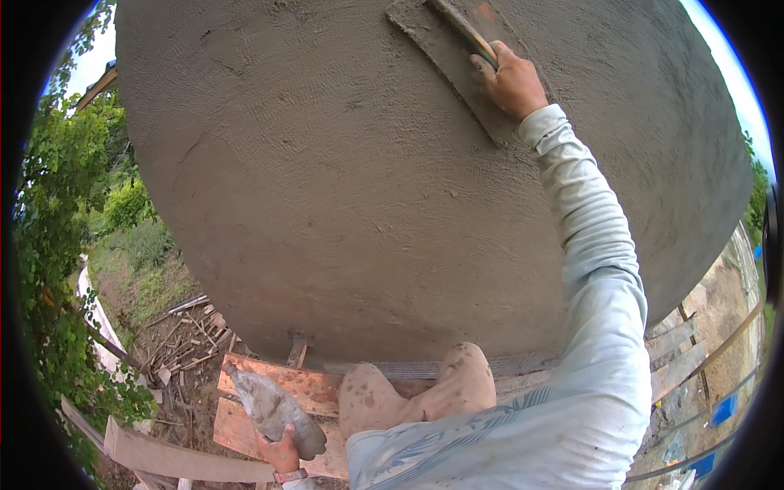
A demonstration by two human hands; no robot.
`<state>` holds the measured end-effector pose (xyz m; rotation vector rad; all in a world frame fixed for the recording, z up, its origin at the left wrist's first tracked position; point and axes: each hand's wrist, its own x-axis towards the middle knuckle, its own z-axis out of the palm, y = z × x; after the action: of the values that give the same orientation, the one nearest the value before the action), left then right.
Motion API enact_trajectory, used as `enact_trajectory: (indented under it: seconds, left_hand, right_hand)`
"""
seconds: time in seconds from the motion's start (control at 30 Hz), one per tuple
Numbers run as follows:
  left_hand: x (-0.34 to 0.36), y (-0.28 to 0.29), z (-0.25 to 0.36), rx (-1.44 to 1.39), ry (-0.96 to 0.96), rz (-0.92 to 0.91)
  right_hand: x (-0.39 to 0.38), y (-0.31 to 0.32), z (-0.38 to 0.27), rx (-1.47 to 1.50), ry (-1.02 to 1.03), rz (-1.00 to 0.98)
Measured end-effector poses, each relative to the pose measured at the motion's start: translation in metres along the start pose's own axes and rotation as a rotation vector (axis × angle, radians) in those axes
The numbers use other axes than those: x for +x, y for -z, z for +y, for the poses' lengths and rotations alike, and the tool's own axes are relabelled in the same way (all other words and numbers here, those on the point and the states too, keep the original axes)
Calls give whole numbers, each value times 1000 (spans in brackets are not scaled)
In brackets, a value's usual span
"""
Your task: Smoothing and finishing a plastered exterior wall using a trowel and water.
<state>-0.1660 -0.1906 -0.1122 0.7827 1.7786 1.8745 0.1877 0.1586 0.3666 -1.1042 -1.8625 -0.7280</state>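
Note:
My right hand [518,82], at the end of an outstretched arm, is closed round the handle of a long plastering float [457,61]. The float's broad, mortar-smeared board lies against the wet grey plaster wall [343,188], high and right of the middle. Low on the left, my left hand [282,453] grips a trowel [273,406] coated in grey mortar. Its narrow end points up and to the left, away from me, and my thumb lies over its near part. The trowel's handle is hidden.
Wooden scaffold planks [306,388] run below the wall, beside my mud-spotted knees [416,392]. A wooden rail [180,453] crosses at lower left. Broken wood [192,343] litters the ground below. Trees [57,188] stand at left; more boards [678,359] lie at right.

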Motion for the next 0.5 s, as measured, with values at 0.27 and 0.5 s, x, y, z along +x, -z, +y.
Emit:
enact_trajectory:
  seconds: [0.27, 0.5]
  left_hand:
    - [7, -5, 8, -24, -16, -19]
    - [7, -8, 6, 146, -101, -79]
  right_hand:
    - [-177, -64, -52, -164, 332, -802]
    - [-96, -80, -95, -235, 562, -743]
